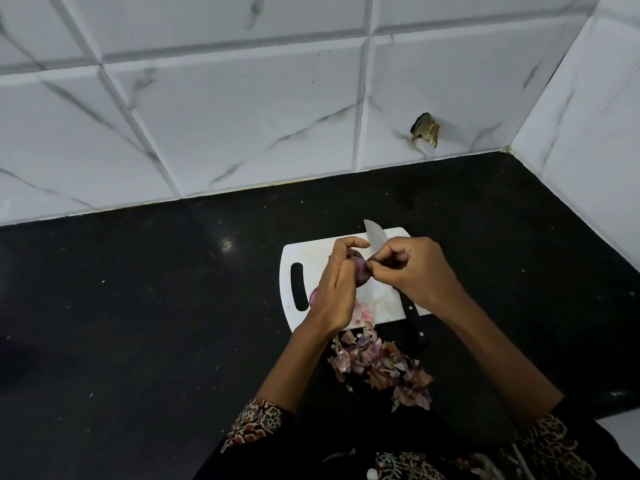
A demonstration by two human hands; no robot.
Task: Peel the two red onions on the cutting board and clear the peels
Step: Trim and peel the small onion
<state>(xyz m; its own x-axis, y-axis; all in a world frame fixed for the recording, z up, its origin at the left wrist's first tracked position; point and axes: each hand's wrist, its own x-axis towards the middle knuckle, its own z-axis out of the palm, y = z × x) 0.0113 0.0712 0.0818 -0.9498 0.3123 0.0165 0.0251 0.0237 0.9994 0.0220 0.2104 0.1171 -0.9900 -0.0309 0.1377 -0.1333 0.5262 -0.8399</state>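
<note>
My left hand (337, 287) is shut around a red onion (361, 271) held just above the white cutting board (298, 252). My right hand (410, 268) pinches the onion's skin at its right side with thumb and forefinger. A second red onion (313, 297) lies on the board, mostly hidden under my left wrist. A heap of pink and purple peels (381, 367) lies on the black counter just in front of the board, with a few bits on the board's near edge.
A knife lies on the board, its blade (374, 237) pointing to the wall and its black handle (414, 322) over the near edge. Black counter (138, 306) spreads to the left. A tiled wall with a broken hole (425, 129) stands behind.
</note>
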